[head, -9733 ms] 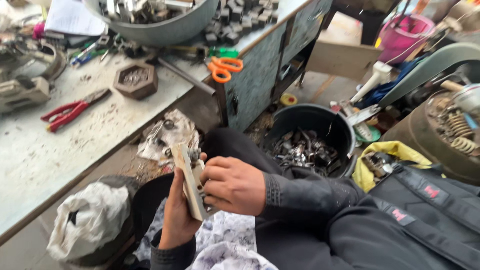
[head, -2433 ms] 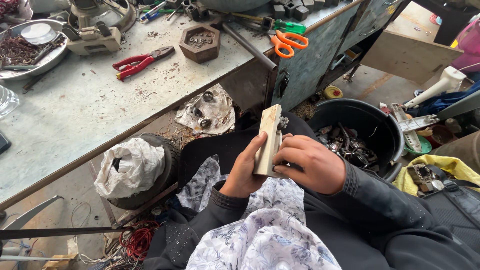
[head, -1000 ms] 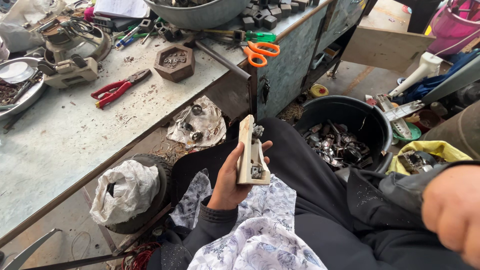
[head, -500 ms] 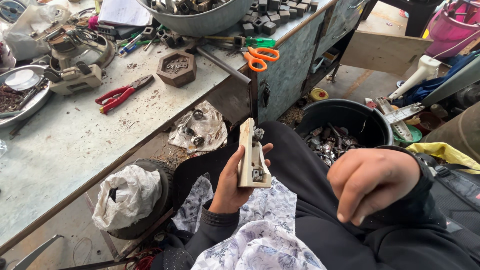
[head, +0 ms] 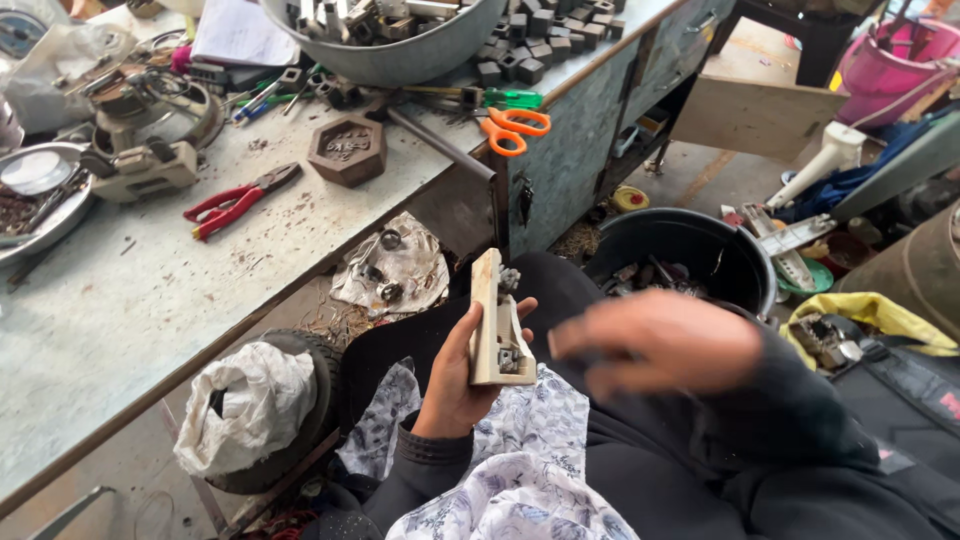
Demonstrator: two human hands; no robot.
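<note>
My left hand (head: 462,372) grips a long beige plastic part (head: 490,318) upright over my lap; small metal fittings sit at its top and bottom ends. My right hand (head: 655,340) is blurred from motion, just right of the part and not touching it. Its fingers look loosely curled and whether anything is in it cannot be made out. A floral cloth (head: 525,460) lies over my lap beneath both hands.
A black bucket (head: 740,262) of metal scrap stands right of my knee. The workbench (head: 120,300) on the left carries red pliers (head: 238,200), orange scissors (head: 512,128), a hexagonal block (head: 347,150) and a grey basin (head: 420,50) of parts. A white bag (head: 245,410) sits in a tyre.
My right hand has swung in from the far right toward the beige part. My left hand holds the part where it was.
</note>
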